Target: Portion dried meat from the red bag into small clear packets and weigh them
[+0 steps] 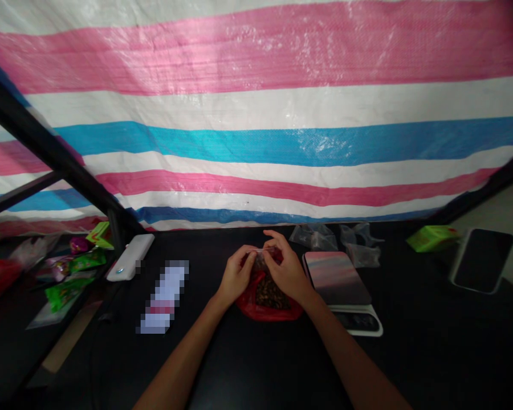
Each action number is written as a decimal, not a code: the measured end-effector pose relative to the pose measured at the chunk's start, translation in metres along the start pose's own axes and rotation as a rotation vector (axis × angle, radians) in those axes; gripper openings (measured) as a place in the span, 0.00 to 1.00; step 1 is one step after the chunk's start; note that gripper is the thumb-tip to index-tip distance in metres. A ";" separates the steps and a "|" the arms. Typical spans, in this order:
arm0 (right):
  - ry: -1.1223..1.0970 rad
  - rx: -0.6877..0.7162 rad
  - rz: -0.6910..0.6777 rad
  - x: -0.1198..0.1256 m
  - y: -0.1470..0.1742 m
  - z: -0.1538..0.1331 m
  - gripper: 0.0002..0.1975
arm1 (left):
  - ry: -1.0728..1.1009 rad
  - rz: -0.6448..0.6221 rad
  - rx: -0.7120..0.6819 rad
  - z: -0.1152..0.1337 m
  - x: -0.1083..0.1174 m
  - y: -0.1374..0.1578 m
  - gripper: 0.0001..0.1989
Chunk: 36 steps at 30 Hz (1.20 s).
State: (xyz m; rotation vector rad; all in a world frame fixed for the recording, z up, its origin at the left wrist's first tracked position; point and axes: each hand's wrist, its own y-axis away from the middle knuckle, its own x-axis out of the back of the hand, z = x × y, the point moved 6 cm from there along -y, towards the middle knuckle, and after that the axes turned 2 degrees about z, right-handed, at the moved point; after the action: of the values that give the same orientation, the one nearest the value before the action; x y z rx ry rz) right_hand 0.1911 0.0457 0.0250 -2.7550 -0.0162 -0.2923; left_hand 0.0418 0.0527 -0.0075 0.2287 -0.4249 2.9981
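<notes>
Both hands meet at the middle of the black table. The fingers of my left hand [237, 274] are closed on the top edge of a clear plastic bag [261, 259]. From the other side, my right hand [285, 266] pinches the same edge with thumb and fingertips, one finger lifted. Below them, small brown dried pieces [271, 293] show, though I cannot tell whether they lie in the clear bag or the red one. A red plastic bag [256, 312] spreads around and under them. Close to my right wrist lies a digital scale [340, 279] with a shiny plate.
Crumpled clear bags [314, 236] lie behind the scale. A phone [483, 261] leans at the right by a green box [431, 238]. At the left are a white power bank [131, 257], a pixelated strip [165, 296] and green packets [66, 291] beyond a black frame [68, 165].
</notes>
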 end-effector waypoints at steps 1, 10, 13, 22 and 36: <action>0.009 0.000 0.003 0.000 0.000 0.001 0.21 | -0.001 -0.001 0.003 0.000 0.000 0.000 0.14; 0.068 0.009 0.015 0.000 0.000 0.001 0.24 | 0.006 0.017 -0.037 0.000 0.001 -0.001 0.10; 0.092 0.030 0.042 0.002 0.001 -0.002 0.21 | 0.011 0.044 -0.061 0.001 0.002 -0.001 0.08; 0.110 0.047 0.018 0.001 0.001 -0.005 0.22 | 0.033 0.072 -0.085 0.005 0.004 -0.001 0.07; 0.178 0.040 -0.013 0.001 0.001 -0.006 0.24 | 0.047 0.039 -0.035 0.004 0.002 -0.001 0.09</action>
State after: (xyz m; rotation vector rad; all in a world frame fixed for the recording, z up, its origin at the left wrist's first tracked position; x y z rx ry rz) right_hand 0.1910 0.0425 0.0304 -2.6801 0.0067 -0.5337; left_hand 0.0406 0.0527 -0.0030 0.1477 -0.4825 3.0237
